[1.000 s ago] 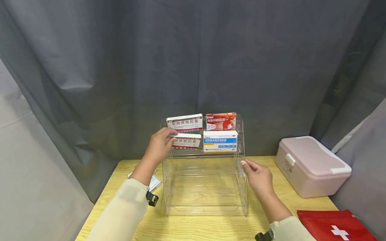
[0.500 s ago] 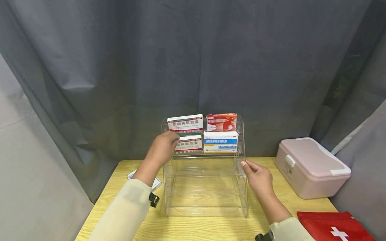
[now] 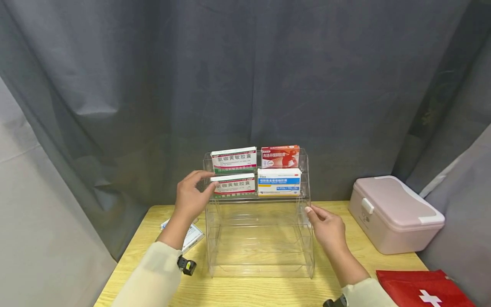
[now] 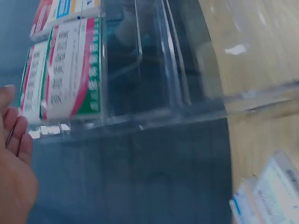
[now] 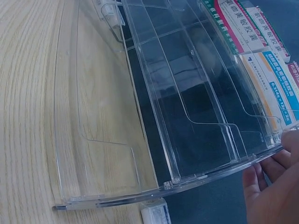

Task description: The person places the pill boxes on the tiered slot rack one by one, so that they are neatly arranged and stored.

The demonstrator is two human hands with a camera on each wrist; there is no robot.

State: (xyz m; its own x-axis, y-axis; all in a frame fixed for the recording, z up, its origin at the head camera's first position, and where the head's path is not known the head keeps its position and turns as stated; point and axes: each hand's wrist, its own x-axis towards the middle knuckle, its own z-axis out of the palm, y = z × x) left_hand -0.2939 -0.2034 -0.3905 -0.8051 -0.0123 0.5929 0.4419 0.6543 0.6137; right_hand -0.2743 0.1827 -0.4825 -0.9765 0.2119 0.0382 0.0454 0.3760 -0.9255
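Note:
A clear acrylic rack (image 3: 261,270) with stepped tiers stands on the table. Its top tier bears a white, red and green medicine box (image 3: 234,162) and a red medicine box (image 3: 281,157). On the tier below sit a matching white, red and green medicine box (image 3: 235,186) and a blue and white medicine box (image 3: 279,183). My left hand (image 3: 191,197) is at the left end of the lower matching box, thumb and fingers spread apart with nothing between them. My right hand (image 3: 329,228) pinches the rack's right side panel between thumb and fingers.
White and blue boxes (image 3: 193,238) lie on the wooden table (image 3: 128,260) left of the rack, partly behind my left forearm. A pink lidded case (image 3: 397,215) stands at the right. In front of it lies a red pouch (image 3: 406,281) with a white cross. Grey curtains (image 3: 215,85) hang behind.
My left hand has let go of the lower matching box and drawn back to the left, uncovering its left end. The right hand keeps its hold on the rack.

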